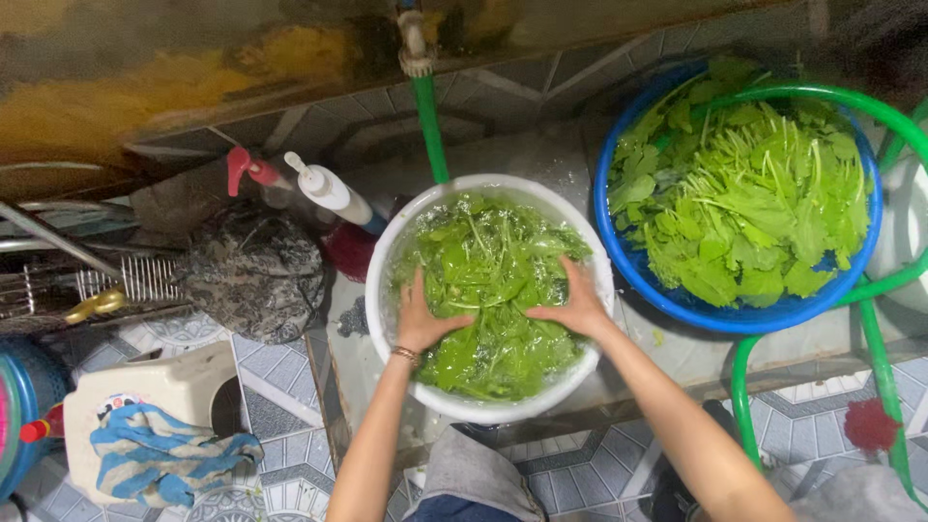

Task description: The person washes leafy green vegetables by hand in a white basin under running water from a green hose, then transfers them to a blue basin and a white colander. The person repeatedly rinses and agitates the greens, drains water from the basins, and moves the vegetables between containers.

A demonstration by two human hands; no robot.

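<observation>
Fingers of the left hand [422, 314] and right hand [576, 302] lay flat and close together, pressing wet leafy greens [488, 290] down in a white basin [389, 253] of water. A green hose [429, 126] entered from the far side. Right of it, a blue basin [619, 261] held more greens.

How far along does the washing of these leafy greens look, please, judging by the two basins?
Done: it cannot be told whether the heap of greens in the blue basin has been washed. In hand: the left hand and right hand press a batch of leaves into water in the white basin, under the green hose. Left: this batch is not yet lifted out.
</observation>
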